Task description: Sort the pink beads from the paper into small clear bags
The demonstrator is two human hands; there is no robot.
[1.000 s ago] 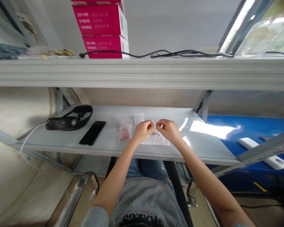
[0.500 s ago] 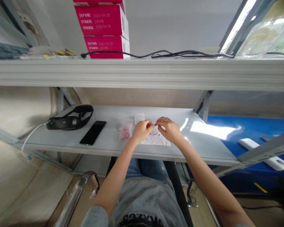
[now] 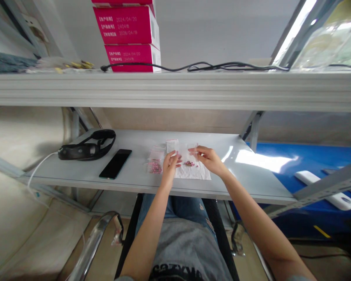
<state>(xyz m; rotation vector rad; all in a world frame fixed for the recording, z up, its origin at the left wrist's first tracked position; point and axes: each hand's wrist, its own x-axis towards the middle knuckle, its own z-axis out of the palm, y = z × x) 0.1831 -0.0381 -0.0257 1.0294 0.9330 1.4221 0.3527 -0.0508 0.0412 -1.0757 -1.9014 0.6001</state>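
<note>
Between the thumb and fingers of my right hand [image 3: 209, 159] is a small clear plastic bag [image 3: 192, 150], held up over a crumpled white sheet [image 3: 203, 174]. My left hand [image 3: 170, 164] hovers at the sheet's left side, its fingers curved but apart. Whether a tiny bead is at its fingertips is too small to tell. Small pink and dark red beads [image 3: 189, 164] lie in a little pile on the sheet between the hands. Left of my left hand rests a clear zip bag of pink beads [image 3: 155, 167]. Behind that hand lies another small clear bag [image 3: 172, 144].
A black phone [image 3: 116, 164] and a black head strap device [image 3: 86, 150] with a white cable lie on the left of the grey table [image 3: 236, 187]. Above runs a shelf edge [image 3: 175, 90] carrying pink boxes [image 3: 128, 25] and a black cable [image 3: 216, 67].
My hands have moved apart; the left went left and its fingers loosened. The clear bag now shows in my right hand, and the bead pile is uncovered.
</note>
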